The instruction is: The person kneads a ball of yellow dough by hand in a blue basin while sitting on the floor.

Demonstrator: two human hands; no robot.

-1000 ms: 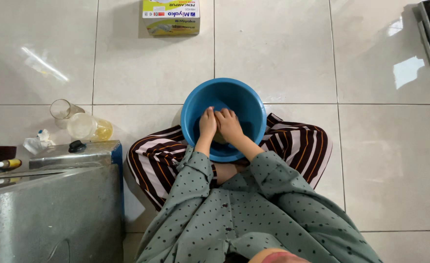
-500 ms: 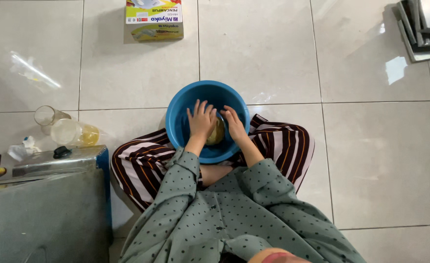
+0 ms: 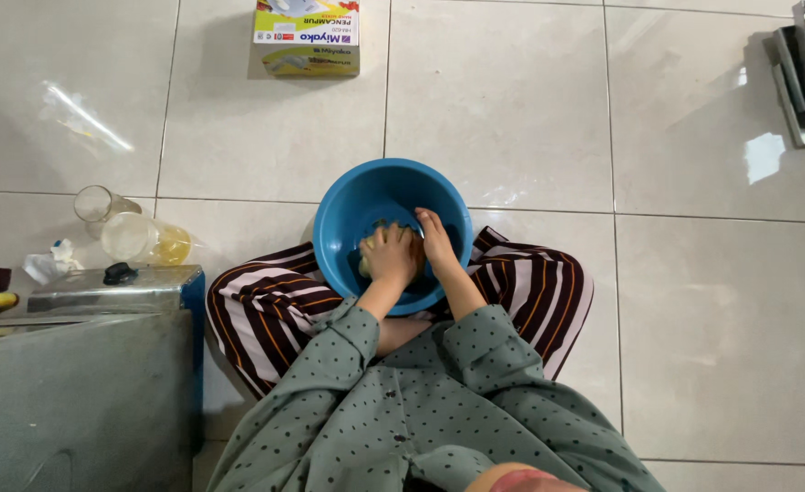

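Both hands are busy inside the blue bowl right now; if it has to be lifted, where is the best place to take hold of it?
Probably the blue bowl is best taken by its rim, at the left and right edges, with fingers coming in from the two sides. The rim is round and open upward, and those stretches lie bare. The near edge sits against the striped legs, and the left hand and right hand fill the middle.

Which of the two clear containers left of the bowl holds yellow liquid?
The right one, the plastic container nearest the metal box; the glass beside it looks empty.
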